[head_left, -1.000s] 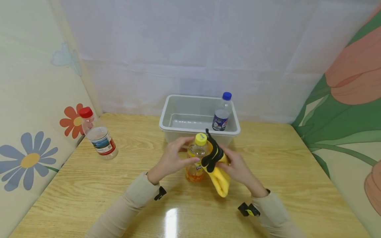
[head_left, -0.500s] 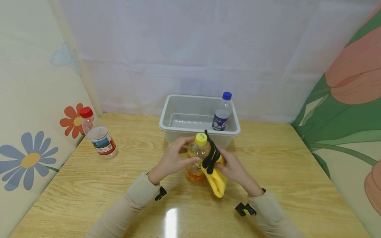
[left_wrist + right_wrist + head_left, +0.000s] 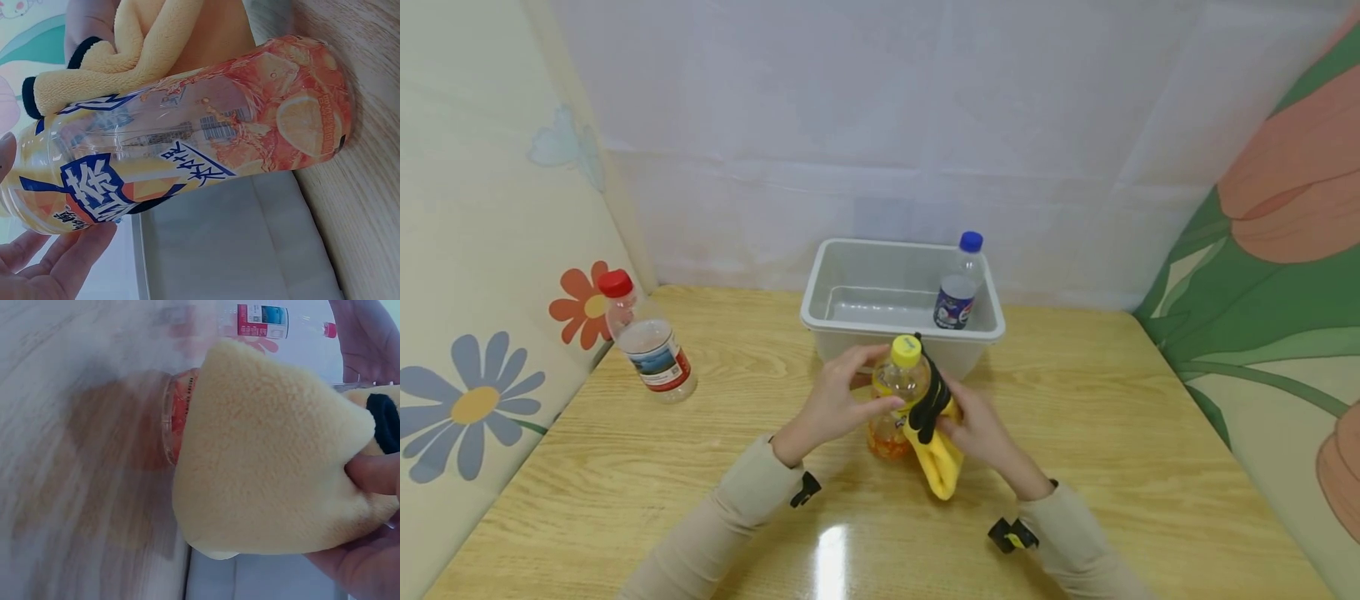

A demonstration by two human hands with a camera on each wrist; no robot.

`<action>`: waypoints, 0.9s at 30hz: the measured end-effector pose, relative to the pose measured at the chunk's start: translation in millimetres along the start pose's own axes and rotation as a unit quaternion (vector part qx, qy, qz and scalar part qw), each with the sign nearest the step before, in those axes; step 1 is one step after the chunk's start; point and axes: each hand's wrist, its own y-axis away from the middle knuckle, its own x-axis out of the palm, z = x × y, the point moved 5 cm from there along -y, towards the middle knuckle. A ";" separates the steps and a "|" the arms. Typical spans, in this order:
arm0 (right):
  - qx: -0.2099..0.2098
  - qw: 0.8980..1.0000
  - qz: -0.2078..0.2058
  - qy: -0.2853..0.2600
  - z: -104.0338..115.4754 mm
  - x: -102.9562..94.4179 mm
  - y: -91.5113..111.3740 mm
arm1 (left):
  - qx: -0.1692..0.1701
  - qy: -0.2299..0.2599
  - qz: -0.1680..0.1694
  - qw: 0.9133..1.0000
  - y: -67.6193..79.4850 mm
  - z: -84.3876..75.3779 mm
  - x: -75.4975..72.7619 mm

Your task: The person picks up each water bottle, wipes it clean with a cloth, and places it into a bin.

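Observation:
A clear plastic drink bottle with a yellow cap and an orange-printed label stands upright on the table. My left hand holds its upper part, thumb on the near side and fingers on the far side. In the left wrist view the bottle shows its label, with a fluffy cloth lying against one side. My right hand grips that yellow, black-edged cloth, folded, against the bottle's right side. The cloth hides most of the bottle in the right wrist view.
Behind the hands stands a grey plastic bin with a blue-capped bottle leaning inside it. A red-capped bottle stands at the left of the wooden table. Flower-printed walls flank both sides.
My right hand has moved a little to the left with the cloth, along the bottle's side. The left hand and the bottle have stayed in place.

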 end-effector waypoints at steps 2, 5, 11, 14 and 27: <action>0.003 1.000 0.001 -0.013 -1.0 2.0 0.3 | 0.000 0.000 -0.001 1.000 0.1 0.4 -0.2; 0.000 1.000 0.000 -0.021 -1.9 4.4 1.1 | 0.000 0.000 -0.001 1.000 0.4 0.5 -0.4; 0.007 1.000 0.010 -0.016 -5.6 10.1 3.8 | 0.002 0.000 -0.002 1.000 0.3 0.2 -0.6; 0.016 0.999 0.019 -0.020 -7.2 13.3 4.3 | 0.003 0.001 -0.003 1.000 0.3 -0.2 -0.8; 0.034 0.999 0.034 -0.017 -11.2 18.0 9.1 | -0.002 0.006 0.000 1.000 1.1 0.7 -0.4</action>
